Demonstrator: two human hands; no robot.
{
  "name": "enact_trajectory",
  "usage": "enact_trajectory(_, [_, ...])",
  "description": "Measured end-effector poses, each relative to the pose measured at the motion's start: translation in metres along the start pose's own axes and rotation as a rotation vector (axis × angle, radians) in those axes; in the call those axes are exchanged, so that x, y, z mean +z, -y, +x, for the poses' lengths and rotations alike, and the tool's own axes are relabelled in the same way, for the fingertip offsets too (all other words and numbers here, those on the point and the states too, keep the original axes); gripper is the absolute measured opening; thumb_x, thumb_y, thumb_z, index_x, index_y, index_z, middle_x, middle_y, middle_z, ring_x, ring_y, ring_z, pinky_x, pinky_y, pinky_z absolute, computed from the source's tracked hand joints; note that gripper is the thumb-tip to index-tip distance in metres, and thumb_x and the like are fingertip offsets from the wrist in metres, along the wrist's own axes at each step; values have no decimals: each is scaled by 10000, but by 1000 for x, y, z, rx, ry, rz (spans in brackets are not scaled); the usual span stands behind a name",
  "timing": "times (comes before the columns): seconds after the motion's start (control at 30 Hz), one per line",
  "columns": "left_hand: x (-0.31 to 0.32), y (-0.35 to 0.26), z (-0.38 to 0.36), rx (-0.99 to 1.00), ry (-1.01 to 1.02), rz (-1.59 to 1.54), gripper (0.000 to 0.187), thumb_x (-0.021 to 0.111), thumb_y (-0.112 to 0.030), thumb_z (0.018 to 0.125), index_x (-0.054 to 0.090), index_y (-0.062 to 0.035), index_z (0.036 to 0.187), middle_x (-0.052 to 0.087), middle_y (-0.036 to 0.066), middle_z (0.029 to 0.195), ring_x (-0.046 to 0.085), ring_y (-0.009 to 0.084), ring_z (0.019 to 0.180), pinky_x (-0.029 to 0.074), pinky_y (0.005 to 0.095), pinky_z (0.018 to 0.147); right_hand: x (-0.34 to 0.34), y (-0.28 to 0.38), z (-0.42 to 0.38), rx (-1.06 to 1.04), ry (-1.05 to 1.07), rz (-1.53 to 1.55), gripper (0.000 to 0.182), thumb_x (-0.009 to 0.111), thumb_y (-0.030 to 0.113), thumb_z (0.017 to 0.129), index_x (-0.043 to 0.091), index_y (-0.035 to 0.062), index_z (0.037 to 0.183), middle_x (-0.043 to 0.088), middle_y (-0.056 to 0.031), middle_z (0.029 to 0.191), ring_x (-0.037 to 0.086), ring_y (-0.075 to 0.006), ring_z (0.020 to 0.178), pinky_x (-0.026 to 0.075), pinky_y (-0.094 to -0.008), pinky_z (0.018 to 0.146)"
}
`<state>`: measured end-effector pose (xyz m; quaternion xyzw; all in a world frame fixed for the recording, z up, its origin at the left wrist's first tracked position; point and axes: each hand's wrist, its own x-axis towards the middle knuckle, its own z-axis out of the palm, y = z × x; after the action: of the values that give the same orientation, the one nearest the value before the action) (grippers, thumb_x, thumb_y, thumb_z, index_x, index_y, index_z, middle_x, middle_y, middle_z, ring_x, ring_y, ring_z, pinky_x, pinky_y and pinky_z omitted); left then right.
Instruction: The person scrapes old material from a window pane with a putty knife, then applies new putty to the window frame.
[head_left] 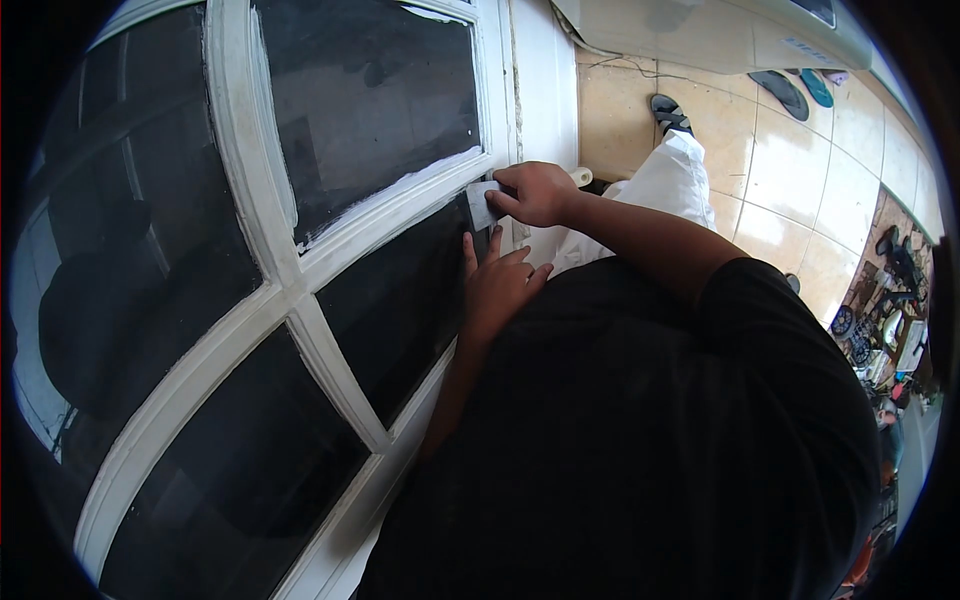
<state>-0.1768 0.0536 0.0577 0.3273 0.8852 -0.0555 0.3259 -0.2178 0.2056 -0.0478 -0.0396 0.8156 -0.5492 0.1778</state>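
Note:
My right hand (540, 194) pinches a small flat light-grey piece (483, 206), whose exact kind I cannot make out. That piece lies against the corner of a dark glass pane (395, 300), beside the white window frame (385, 212). Just below it, my left hand (503, 288) has its fingers spread, with the fingertips close to the pane's edge and the grey piece. Rough white paint or filler (400, 190) shows along the frame and on the edge of the upper pane (370, 100).
More dark panes (230, 450) reach to the left. A tiled floor (780, 170) lies at the upper right, with slippers (780, 95) and my sandalled foot (671, 113). A pale car-like body (700, 35) stands at the top. Mixed clutter (890, 310) lines the right edge.

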Motion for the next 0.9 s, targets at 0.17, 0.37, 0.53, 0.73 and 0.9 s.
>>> enact_trajectory(0.17, [-6,-1,2,-25,84,41,518,451,-550,971,785,-166,875,671,-18,1244,388,298,1405,-25,675,1135,-1,0,2,-10,-13,21,433,478,469,933,654,76,981,693,-180,888,658,-383,904,500,-491,806])
enact_trajectory(0.37, [-5,-2,1,-29,100,24,538,448,-553,971,783,-143,881,670,-14,1245,368,295,1418,-29,680,1132,0,1,1,-42,-86,45,356,533,403,922,623,62,876,669,-173,809,643,-389,846,491,-490,754])
enact_trajectory(0.53, [-9,-4,0,-39,120,17,532,454,-552,970,783,-143,885,670,-13,1245,365,295,1420,-29,684,1129,0,-4,2,-5,-63,49,362,529,412,920,629,67,883,666,-176,811,640,-392,850,489,-491,755])
enact_trajectory(0.73, [-4,-2,-1,-21,79,15,518,459,-548,969,785,-153,889,671,-8,1243,378,296,1411,-23,683,1131,-3,1,0,-21,-69,25,375,521,425,918,630,68,883,670,-175,820,643,-390,837,492,-485,749])
enact_trajectory(0.9, [-3,-4,-3,-25,88,31,511,462,-548,967,786,-162,886,666,-8,1252,384,296,1408,-23,683,1131,1,-3,-1,15,-57,47,377,523,423,915,626,62,876,669,-179,823,643,-394,841,491,-487,753])
